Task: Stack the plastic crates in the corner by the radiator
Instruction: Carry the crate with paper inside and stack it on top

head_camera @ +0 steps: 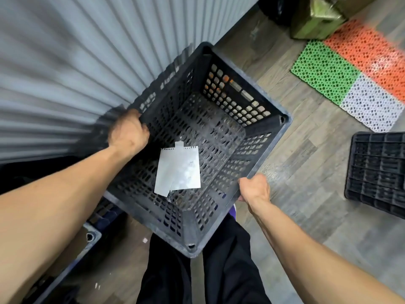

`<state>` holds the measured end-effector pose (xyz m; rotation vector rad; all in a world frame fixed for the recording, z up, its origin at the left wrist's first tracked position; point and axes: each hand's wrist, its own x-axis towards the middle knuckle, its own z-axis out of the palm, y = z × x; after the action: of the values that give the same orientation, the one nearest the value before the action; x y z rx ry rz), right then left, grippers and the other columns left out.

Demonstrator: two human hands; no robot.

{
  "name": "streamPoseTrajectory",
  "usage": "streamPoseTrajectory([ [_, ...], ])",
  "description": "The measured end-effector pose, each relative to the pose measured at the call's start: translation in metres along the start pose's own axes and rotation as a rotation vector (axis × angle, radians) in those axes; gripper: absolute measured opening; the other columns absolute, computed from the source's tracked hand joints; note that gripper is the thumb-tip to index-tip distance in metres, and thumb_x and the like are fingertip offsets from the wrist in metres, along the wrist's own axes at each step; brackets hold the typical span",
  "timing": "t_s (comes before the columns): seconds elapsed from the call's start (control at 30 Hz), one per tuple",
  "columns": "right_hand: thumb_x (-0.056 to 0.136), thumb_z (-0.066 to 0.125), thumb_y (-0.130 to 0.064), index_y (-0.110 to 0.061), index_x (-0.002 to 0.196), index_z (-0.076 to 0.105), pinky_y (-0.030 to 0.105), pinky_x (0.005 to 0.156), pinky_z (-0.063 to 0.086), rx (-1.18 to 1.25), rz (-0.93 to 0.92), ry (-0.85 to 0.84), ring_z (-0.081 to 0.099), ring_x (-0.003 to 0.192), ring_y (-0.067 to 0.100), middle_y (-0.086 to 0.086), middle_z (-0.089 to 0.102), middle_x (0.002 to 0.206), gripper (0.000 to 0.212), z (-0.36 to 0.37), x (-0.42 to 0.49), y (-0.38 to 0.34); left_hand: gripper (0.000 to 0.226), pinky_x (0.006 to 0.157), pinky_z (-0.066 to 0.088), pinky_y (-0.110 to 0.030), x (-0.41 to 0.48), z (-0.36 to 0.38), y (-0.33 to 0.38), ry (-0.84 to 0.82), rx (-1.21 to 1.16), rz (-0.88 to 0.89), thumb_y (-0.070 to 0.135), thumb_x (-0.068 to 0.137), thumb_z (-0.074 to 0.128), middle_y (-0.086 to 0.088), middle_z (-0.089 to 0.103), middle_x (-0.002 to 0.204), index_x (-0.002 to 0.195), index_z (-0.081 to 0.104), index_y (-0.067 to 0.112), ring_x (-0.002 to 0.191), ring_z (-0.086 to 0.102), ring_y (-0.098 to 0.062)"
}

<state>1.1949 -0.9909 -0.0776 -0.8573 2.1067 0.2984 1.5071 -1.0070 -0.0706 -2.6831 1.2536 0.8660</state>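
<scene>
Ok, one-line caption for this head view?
Both hands, left and right, carry a black crate holding a paper scrap beside the radiator.

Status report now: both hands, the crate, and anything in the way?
Left hand and right hand grip opposite rims of black crate, held off floor. Paper sheet lies inside. Another crate on floor, right, apart.

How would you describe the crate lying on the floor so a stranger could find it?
Start at the green, orange and white floor mats on the right. Just below them lies the upside-down crate, ribbed base up. Unlike the crate in both hands, nobody touches it.
</scene>
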Motion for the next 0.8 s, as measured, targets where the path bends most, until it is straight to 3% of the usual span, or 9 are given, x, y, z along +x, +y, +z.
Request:
streamPoseTrajectory([
  [0.17,0.075,0.052,-0.029,-0.013,0.083,0.060,0.040,0.078,0.058,-0.101,-0.121,-0.052,0.070,0.074,0.032,0.008,0.071,0.083,0.020,-0.032,-0.025,0.010,0.036,0.089,0.047,-0.043,-0.050,-0.023,-0.005,0.024,0.009,-0.083,0.022,0.095,0.049,-0.024,0.063,0.121,0.129,0.052,0.011,0.111,0.058,-0.043],
  [0.3,0.076,0.050,-0.038,-0.016,0.090,0.062,0.040,0.080,0.057,-0.182,-0.231,-0.100,0.070,0.076,0.032,0.007,0.071,0.086,0.029,-0.063,-0.040,0.014,0.036,0.088,0.046,-0.043,-0.093,-0.043,-0.012,0.029,0.005,-0.156,0.024,0.096,0.049,-0.024,0.063,0.119,0.128,0.051,0.009,0.110,0.058,-0.042],
  [0.47,0.079,0.051,-0.032,-0.013,0.088,0.061,0.042,0.071,0.059,-0.280,-0.354,-0.114,0.069,0.072,0.033,0.008,0.069,0.085,0.023,-0.103,-0.063,0.008,0.027,0.077,0.048,-0.042,-0.160,-0.068,-0.020,0.039,-0.051,-0.236,0.027,0.097,0.050,-0.019,0.066,0.106,0.117,0.053,0.008,0.094,0.060,-0.039],
  [0.57,0.075,0.047,-0.035,-0.014,0.091,0.063,0.044,0.072,0.059,-0.358,-0.406,-0.130,0.069,0.074,0.034,0.011,0.070,0.087,0.031,-0.119,-0.076,0.009,0.023,0.072,0.048,-0.040,-0.200,-0.077,-0.024,0.023,-0.092,-0.286,0.028,0.098,0.049,-0.016,0.065,0.099,0.112,0.052,0.010,0.083,0.057,-0.034],
  [0.8,0.081,0.049,-0.029,-0.012,0.092,0.063,0.041,0.077,0.057,-0.487,-0.527,-0.122,0.068,0.079,0.033,0.013,0.071,0.091,0.025,-0.121,-0.110,0.011,0.021,0.077,0.050,-0.042,-0.266,-0.060,-0.059,0.004,-0.163,-0.439,0.030,0.098,0.048,-0.016,0.065,0.099,0.107,0.052,0.011,0.087,0.060,-0.037],
])
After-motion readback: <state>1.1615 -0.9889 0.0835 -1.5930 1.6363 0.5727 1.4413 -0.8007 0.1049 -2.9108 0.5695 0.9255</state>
